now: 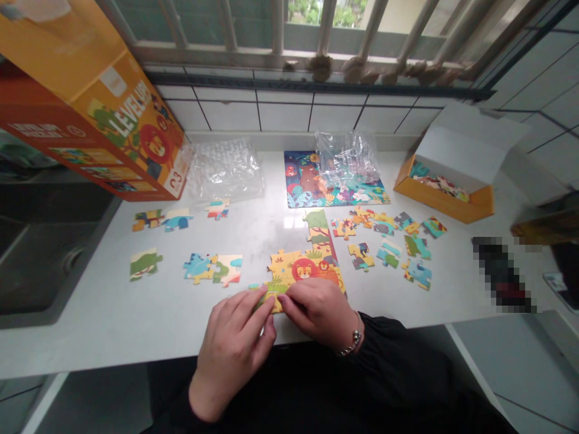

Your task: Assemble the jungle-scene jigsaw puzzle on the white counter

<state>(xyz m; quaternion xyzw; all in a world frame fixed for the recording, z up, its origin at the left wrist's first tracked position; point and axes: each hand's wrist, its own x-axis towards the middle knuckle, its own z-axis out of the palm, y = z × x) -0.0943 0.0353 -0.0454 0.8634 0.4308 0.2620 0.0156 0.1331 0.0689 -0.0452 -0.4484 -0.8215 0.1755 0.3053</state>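
A partly joined jigsaw puzzle (289,265) with a lion on a yellow ground lies before me on the white counter. My left hand (237,337) grips a puzzle piece (271,301) at its lower left corner, fingertips and thumb close together. Curled over the lower edge, my right hand (321,310) has its thumb and forefinger pressed on that same corner; its other fingers are folded under. A green and tan strip of joined pieces (319,229) rises from the puzzle's right side. Loose pieces lie to both sides, among them a blue piece (199,268) joined to a neighbour.
An orange puzzle box (136,126) stands at the back left beside a sink (45,265). Clear plastic wrap (226,169) and a dark animal picture sheet (303,181) lie along the wall. An opened small box (443,196) holds more pieces at the right. Several loose pieces (384,226) lie nearby.
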